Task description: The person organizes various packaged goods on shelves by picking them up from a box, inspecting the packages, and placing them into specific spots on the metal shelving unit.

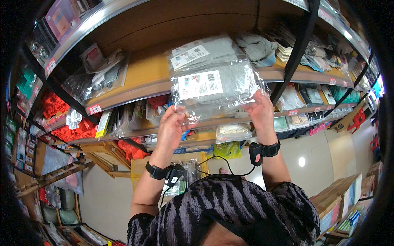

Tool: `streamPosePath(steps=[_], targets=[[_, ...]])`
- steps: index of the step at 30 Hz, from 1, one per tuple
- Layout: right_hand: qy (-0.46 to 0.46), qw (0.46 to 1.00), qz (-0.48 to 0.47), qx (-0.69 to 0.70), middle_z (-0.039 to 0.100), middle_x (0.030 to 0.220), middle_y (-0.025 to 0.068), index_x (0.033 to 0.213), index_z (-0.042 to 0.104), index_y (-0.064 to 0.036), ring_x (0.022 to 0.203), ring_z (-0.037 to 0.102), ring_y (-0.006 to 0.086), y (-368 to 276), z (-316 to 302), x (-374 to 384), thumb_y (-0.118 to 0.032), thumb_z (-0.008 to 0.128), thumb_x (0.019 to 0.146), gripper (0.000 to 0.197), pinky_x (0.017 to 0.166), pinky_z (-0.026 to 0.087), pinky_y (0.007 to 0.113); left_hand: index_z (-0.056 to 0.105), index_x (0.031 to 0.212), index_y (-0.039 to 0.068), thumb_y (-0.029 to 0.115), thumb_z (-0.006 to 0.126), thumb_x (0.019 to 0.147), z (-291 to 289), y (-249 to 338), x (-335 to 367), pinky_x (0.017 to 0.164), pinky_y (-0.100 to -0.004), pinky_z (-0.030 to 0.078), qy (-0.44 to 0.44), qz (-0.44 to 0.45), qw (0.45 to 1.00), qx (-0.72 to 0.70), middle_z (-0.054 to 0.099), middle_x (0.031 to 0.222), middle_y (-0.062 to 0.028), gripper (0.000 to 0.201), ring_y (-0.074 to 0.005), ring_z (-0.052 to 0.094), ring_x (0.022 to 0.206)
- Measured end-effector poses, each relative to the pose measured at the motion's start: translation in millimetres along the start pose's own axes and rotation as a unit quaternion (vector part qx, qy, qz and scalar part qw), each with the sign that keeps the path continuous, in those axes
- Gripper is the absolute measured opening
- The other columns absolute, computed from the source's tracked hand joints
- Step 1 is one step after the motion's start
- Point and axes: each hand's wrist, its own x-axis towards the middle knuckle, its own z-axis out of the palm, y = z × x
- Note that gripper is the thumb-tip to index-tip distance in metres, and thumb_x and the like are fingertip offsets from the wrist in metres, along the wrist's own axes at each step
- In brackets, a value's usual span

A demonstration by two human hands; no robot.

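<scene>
A clear plastic bag of folded grey fabric (236, 84), with a white printed label, is held up in front of the shelf by both hands. My left hand (171, 123) pinches the lower left corner of the plastic. Around the bag's lower right corner, my right hand (262, 108) is closed, thumb toward the front. Directly behind it on the shelf rests a similar bagged grey fabric pack (215, 49), its label partly covered. To the right lies a loose grey cloth bundle (257, 49). Black straps with small boxes and cables sit on both wrists.
The wooden shelf (141, 78) carries plastic-wrapped goods (100, 76) at left and more packs (318, 55) at right. Black metal posts (301, 43) divide it. Lower shelves hold bagged items and red netting-like goods (55, 106). Cardboard boxes (332, 201) stand at lower right.
</scene>
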Motion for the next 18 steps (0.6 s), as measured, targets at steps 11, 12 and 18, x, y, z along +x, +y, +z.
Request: streamPosePath(steps=[11, 12, 18], targets=[[-0.009, 0.998, 0.003, -0.070, 0.054, 0.092, 0.0061, 0.100, 0.046, -0.0077, 0.079, 0.057, 0.0229, -6.8, -5.6, 7.8, -0.021, 0.046, 0.085, 0.020, 0.066, 0.050, 0.043, 0.046, 0.110, 0.005, 0.014, 0.053, 0.083, 15.8, 11.5, 13.4, 0.068, -0.0330, 0.051, -0.008, 0.027, 0.995, 0.093, 0.057, 0.098, -0.0104, 0.030, -0.0217, 0.059, 0.083], [-0.036, 0.997, 0.037, -0.058, 0.054, 0.096, 0.0075, 0.101, 0.046, -0.0074, 0.081, 0.057, 0.0248, -9.9, -4.7, 6.8, -0.027, 0.044, 0.086, 0.025, 0.067, 0.049, 0.044, 0.046, 0.110, 0.005, 0.014, 0.053, 0.083, 14.0, 11.5, 13.6, 0.068, -0.0330, 0.051, -0.006, 0.031, 0.995, 0.094, 0.057, 0.098, -0.0104, 0.030, -0.0217, 0.059, 0.083], [-0.081, 0.988, 0.099, -0.088, 0.054, 0.103, 0.0104, 0.110, 0.044, -0.0031, 0.085, 0.057, 0.0267, -38.8, -6.9, 17.9, -0.043, 0.038, 0.087, 0.046, 0.070, 0.048, 0.044, 0.044, 0.116, 0.006, 0.017, 0.050, 0.085, 13.7, 22.1, 9.4, 0.071, -0.0348, 0.051, -0.017, -0.008, 0.996, 0.088, 0.057, 0.096, -0.0096, 0.033, -0.0194, 0.058, 0.082]])
